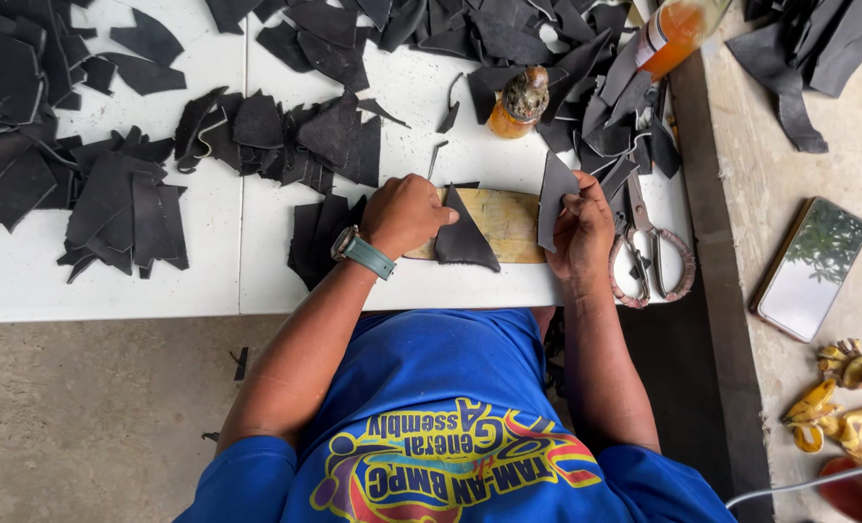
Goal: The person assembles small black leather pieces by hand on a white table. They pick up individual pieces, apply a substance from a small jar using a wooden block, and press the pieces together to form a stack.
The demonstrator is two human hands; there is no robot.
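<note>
The left hand (404, 213) was closed, pressing a triangular dark piece (465, 237) onto the wooden board (508, 221) at the bench's near edge. The right hand (580, 230) pinched a second dark piece (553, 194) upright over the board's right end. Scissors (649, 247) lay just right; scrap piles (111, 208) crowded the bench (208, 281). A bottle (520, 102) stood behind the board. The left fingertips were hidden.

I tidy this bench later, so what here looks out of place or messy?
Banana peels lie strewn on the concrete ledge right of the white table, near a phone. Dark leather scraps are scattered loosely across the table. The left hand and right hand each hold one piece.
</note>
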